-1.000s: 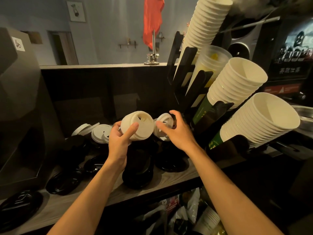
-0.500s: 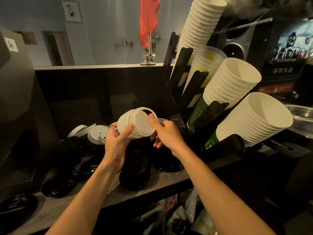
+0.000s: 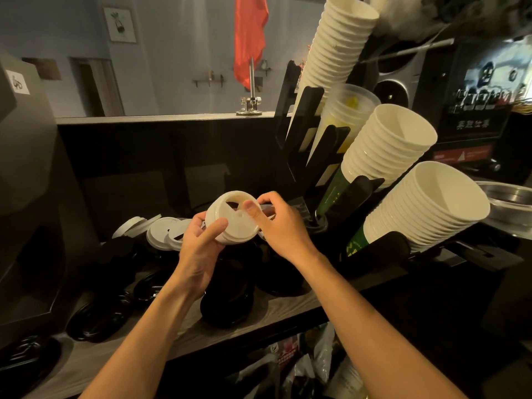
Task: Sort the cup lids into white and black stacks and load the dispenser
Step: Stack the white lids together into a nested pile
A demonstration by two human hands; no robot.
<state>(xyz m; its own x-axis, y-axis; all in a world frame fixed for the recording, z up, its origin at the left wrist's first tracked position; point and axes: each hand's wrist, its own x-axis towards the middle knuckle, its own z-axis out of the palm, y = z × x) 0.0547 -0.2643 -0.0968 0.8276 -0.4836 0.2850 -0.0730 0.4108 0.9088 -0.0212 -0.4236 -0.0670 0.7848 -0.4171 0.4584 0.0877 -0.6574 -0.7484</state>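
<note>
My left hand [image 3: 198, 249] grips a short stack of white lids [image 3: 230, 223] from the left and below, held above the counter. My right hand [image 3: 276, 223] pinches the right edge of that stack, its thumb pressing on the top lid's face. More white lids [image 3: 164, 233] lie loose at the back left of the counter. Black lids lie scattered on the counter: a stack [image 3: 227, 300] under my hands, another [image 3: 282, 275] to its right, and several [image 3: 98, 321] further left. The black dispenser rack [image 3: 302, 133] stands at the right.
Slanted stacks of white paper cups [image 3: 426, 208] fill the rack at right. A big black machine [image 3: 26, 197] blocks the left side. The grey wooden counter [image 3: 276, 309] ends at a front edge, with bags on the shelf below. A metal bowl [image 3: 509, 197] sits far right.
My right hand picked a white lid from beside the rack and brought it onto the stack in my left hand. The stack now faces me, with my right thumb on its top.
</note>
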